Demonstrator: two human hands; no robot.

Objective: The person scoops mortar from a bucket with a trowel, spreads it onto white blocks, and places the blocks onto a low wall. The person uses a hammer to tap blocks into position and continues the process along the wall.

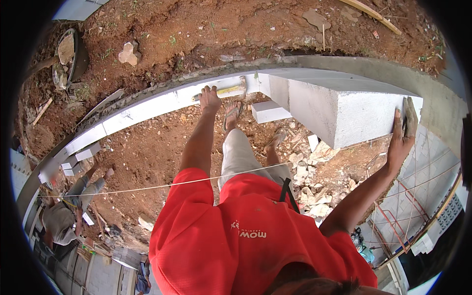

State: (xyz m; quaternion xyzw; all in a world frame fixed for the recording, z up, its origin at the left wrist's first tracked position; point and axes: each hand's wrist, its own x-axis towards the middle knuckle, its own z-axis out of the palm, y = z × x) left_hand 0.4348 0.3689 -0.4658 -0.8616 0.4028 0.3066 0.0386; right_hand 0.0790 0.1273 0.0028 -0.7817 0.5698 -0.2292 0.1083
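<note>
My left hand [209, 101] grips a long yellow tool [226, 90] at the inner face of a low white block wall [174, 101]. My right hand [401, 132] lies with straightened, grey-dusted fingers against the end face of a large white block [361, 114] on the right. A smaller white block [270, 111] lies on the dirt beside my sandalled feet. A thin string [128, 191] crosses in front of my legs.
Red dirt with a bucket [69, 59] lies beyond the wall. Broken rubble [312, 191] is right of my feet. Rebar [400, 219] stands at lower right. A co-worker [61, 221] bends at the left, and another person [142, 278] is at the bottom edge.
</note>
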